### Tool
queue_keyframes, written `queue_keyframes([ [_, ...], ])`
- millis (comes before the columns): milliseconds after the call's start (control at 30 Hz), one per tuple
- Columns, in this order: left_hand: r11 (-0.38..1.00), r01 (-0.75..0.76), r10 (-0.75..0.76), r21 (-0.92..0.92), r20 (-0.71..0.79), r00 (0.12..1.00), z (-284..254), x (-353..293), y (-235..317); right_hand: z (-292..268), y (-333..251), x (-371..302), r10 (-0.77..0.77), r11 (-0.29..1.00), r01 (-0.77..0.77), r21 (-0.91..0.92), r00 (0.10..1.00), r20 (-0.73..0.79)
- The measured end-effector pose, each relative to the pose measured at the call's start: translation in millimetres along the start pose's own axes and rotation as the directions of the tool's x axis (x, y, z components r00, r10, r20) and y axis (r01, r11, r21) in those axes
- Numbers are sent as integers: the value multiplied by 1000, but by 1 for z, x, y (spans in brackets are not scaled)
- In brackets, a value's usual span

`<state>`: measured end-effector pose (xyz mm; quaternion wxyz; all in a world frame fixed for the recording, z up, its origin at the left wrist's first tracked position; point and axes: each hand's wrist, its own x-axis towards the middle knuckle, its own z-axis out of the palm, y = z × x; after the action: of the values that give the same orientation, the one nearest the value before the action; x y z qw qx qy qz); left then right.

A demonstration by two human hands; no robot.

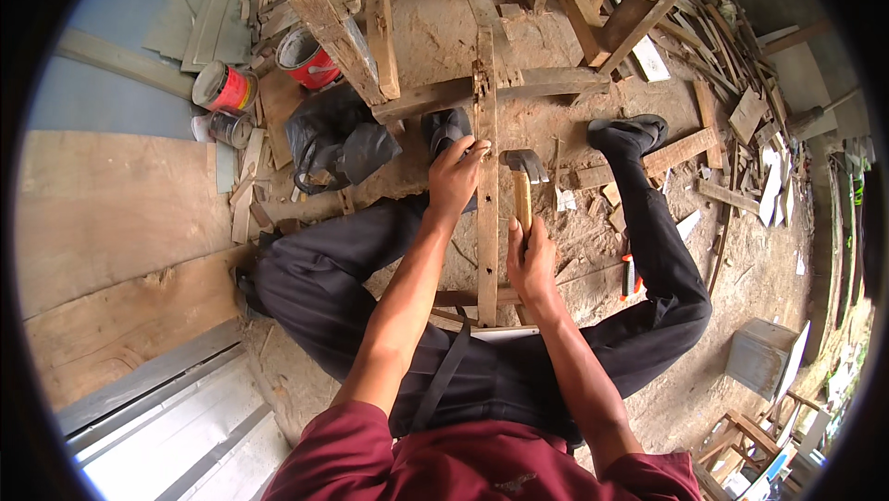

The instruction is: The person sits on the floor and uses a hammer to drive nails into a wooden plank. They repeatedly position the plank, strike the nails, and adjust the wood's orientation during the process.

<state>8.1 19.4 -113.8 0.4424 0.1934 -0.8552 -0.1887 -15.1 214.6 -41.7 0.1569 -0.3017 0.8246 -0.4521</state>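
My maroon shirt (482, 464) is filling the bottom of the head view, and my forearms are reaching out from it over my black trousers (370, 279). My right hand (532, 265) is clenching the wooden handle of the hammer (523, 181), whose metal head is hovering just beside the upright wooden slat (487, 223). My left hand (454, 177) is pinching something small against that slat's left edge, fingers closed; I cannot tell whether it is a nail. The slat is running from my lap up to the crossbar of the wooden frame (519, 84), standing between my legs.

By my judgement, I am midway through: the frame's curved top and angled braces are already joined, while this slat, holed and chipped, is not yet fixed.

I am sitting on a dirt floor (593, 251) covered in sawdust and offcuts. Red paint tins (225, 86) are lying near the floor's upper left corner, a black bag (338, 140) just beside them. Plywood sheets (111, 214) are lining the left edge, scrap strips (741, 112) piling along the right.
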Motion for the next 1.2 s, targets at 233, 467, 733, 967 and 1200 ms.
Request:
queue_keyframes([
  [233, 996, -83, 82, 30, 32, 996, -9, 9, -1, 3, -14, 8, -143, 990, 143, 0, 990, -23],
  [467, 997, -76, 74, 32, 53, 996, -11, 10, -1, -7, -28, 19, -182, 983, 182, -24, 983, 17],
  [733, 995, -86, 80, 40, 127, 989, -13, 5, -5, -12, -19, 7, -122, 990, 129, -63, 988, 99],
  [967, 993, -96, 81, 75, 181, 980, -11, 4, -13, -10, -11, 15, -199, 976, 207, -74, 975, 100],
  [1200, 993, -104, 97, 52, 134, 986, -12, 6, -7, -8, -4, 15, -210, 970, 222, -104, 971, 113],
])
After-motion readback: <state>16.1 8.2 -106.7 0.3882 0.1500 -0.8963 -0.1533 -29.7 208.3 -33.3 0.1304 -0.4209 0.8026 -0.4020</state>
